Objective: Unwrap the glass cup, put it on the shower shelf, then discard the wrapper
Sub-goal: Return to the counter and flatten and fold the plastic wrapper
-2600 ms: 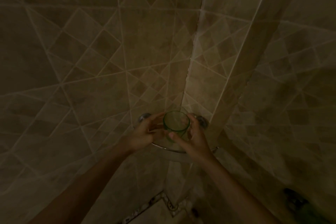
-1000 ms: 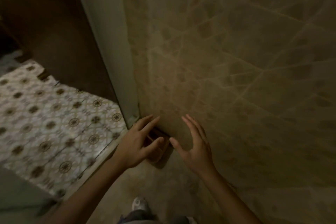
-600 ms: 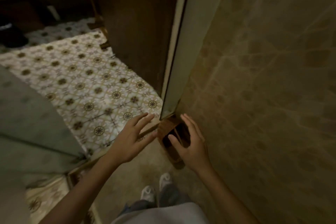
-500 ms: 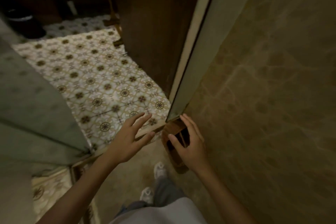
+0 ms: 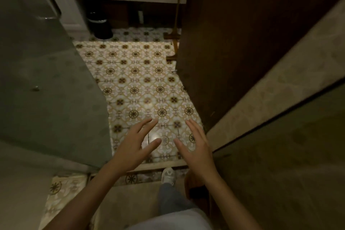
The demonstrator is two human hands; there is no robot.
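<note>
With both bare hands, left hand point(image 5: 133, 150) and right hand point(image 5: 197, 148), spread and empty, no wrapper shows; discarding probably remains.

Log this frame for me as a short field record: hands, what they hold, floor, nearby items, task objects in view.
left hand: open, fingers spread, empty
right hand: open, fingers spread, empty
floor: patterned tile floor ahead of the hands
bin: small dark bin at the far end of the floor
door: dark wooden door on the right
shoe: white shoe below the hands
glass cup: not in view
wrapper: not in view
</note>
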